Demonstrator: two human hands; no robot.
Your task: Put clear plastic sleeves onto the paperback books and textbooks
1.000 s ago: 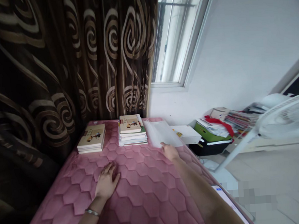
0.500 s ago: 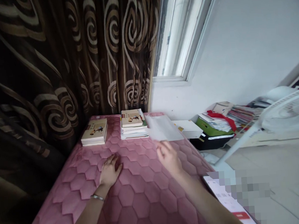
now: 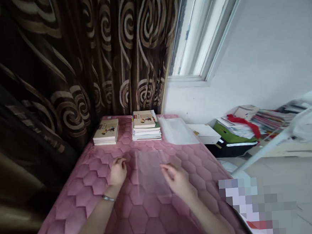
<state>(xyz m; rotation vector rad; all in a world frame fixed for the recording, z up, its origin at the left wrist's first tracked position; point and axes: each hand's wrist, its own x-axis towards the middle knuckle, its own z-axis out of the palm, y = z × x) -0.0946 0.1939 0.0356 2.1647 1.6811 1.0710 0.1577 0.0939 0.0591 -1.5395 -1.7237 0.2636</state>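
A clear plastic book cover (image 3: 151, 176) lies in front of me, over the pink quilted surface, and the quilting shows through it. At its right edge, my right hand (image 3: 178, 179) pinches the plastic between thumb and fingers. My left hand (image 3: 119, 171), wearing a bracelet on the wrist, is just left of the cover and apart from it. Its fingers are loosely bent with a gap to the thumb, and nothing shows in them. Farther back lies a pile of similar clear covers (image 3: 179, 131).
A short stack of books (image 3: 106, 133) sits at the back left; a taller stack of books (image 3: 146, 126) is beside it. A white box (image 3: 206, 133), a green-and-black bin of papers (image 3: 232, 135) and a white fan (image 3: 275, 142) stand to the right. A curtain (image 3: 130, 54) hangs behind.
My right hand has brought one clear cover from the pile toward me, over the middle of the pink surface. My left hand has lifted from lying flat, its fingers now bent.
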